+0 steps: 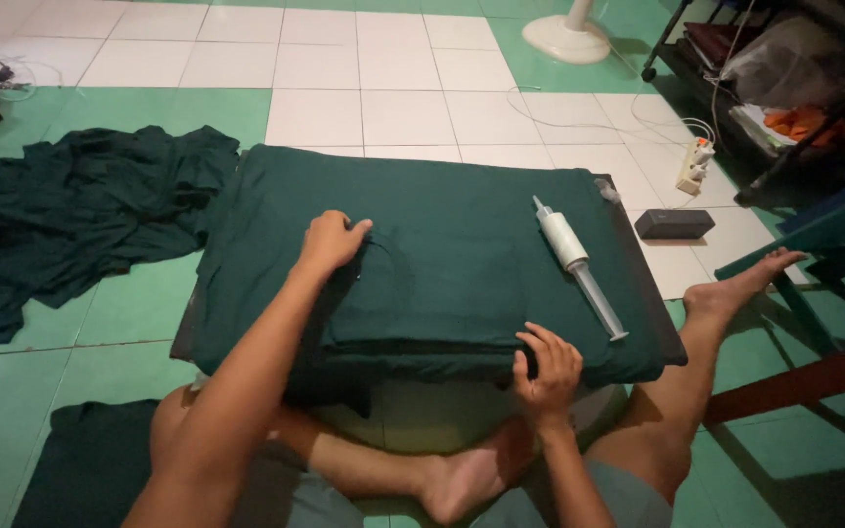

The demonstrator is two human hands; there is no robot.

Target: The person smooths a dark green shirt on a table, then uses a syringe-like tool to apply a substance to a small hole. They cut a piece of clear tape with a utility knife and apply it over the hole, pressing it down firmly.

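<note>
fingers [349, 232] of left hand [330, 240] curled, pinching folded green cloth [442, 284] on the worktop [652, 293], right hand [545, 367] fingers gripping its near edge, left arm stretched out, fingertips partly hidden in folds

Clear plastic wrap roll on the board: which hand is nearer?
Right. The right hand grips the folded dark green cloth just below the clear plastic wrap roll; the left hand rests far across the cloth.
</note>
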